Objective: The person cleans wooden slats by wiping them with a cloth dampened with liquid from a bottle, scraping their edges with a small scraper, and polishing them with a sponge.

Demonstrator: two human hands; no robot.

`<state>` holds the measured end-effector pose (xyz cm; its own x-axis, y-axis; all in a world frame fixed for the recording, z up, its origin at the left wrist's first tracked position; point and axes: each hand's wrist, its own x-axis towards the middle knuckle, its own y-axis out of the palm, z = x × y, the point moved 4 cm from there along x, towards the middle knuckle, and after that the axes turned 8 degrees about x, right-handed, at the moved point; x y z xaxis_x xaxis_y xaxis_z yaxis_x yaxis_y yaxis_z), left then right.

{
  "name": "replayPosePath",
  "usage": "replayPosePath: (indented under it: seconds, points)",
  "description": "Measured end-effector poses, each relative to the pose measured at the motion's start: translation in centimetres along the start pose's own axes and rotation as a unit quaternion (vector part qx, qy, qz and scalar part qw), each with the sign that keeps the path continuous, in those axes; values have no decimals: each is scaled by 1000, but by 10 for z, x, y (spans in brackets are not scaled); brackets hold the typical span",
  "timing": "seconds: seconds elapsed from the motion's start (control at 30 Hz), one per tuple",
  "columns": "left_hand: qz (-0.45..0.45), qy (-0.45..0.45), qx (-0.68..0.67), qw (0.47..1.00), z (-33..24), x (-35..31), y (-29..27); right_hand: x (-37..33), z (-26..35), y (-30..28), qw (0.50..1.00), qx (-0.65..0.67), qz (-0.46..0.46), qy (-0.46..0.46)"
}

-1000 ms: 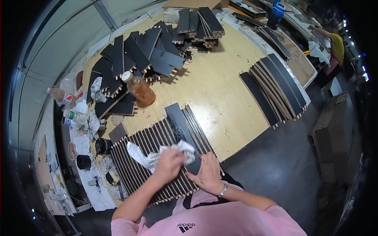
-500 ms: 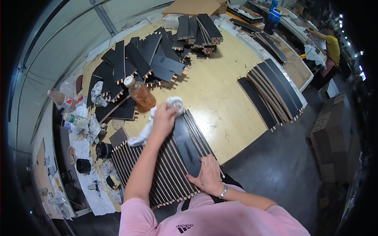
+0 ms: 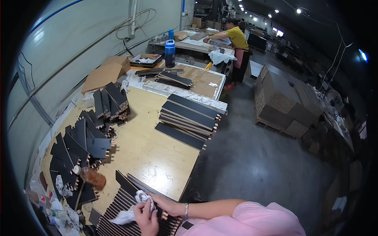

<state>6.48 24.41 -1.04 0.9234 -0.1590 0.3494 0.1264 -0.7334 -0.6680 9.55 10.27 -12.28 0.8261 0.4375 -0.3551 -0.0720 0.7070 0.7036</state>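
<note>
We have 2 hands in view; clock directions run from them, 12 at top of frame. Left hand [image 3: 146, 221]: fingers bent, pinching 1 white cloth [image 3: 124, 216]. Right hand [image 3: 168, 205] meets it from 3; its fingertips are hidden behind cloth and left hand, so we can't tell if they grip.

Cloth sits over the near half of the slat row, gathered at the fingers, long axis roughly 2 to 8, loose tail pointing to 8.

Under that: 1 dark board [image 3: 126, 182] lying broad face up, long axis about 10:30 to 4:30, far end at 10:30, near part covered by hands and cloth. Slat row [image 3: 114, 204] runs parallel to it; well over ten pieces, no exact count, near part blocked. Pale pegs show at the near ends.

Rest of the surface [image 3: 138, 145]: 1 bottle [image 3: 94, 179] at 10, amber liquid, white cap. Loose board pile [image 3: 78, 131] between 10 and 11, too tangled for us to count. 1 board stack [image 3: 183, 118] near 1, at least five boards, pegged ends toward 2.

Further out: 1 blue tumbler [image 3: 169, 55] at 12, 1 co-worker [image 3: 237, 39] in a yellow top at 1, carton stack [image 3: 285, 102] at 2.
</note>
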Motion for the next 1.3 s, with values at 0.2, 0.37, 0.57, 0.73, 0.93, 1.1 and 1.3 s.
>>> replayPosePath:
  seconds: [0.2,0.37,0.57,0.73,0.93,1.1,1.3]
  points:
    - [-62,-93,8,994,114,52,11,-34,16,25,983,112,-49,135]
    - [-28,-86,-19,996,70,36,19,-22,-22,-15,976,130,29,171]
    - [16,-30,-51,998,20,-1,25,-33,-3,-13,990,-79,-32,111]
    - [-107,-53,27,992,138,62,-15,-64,8,6,982,-145,27,120]
    - [-218,-52,105,969,174,80,-59,-69,23,14,986,-107,-32,121]
    - [11,114,-63,991,-13,53,29,-29,67,-21,996,12,-64,65]
    - [209,95,-85,970,18,-34,-1,-14,103,-28,996,90,-21,15]
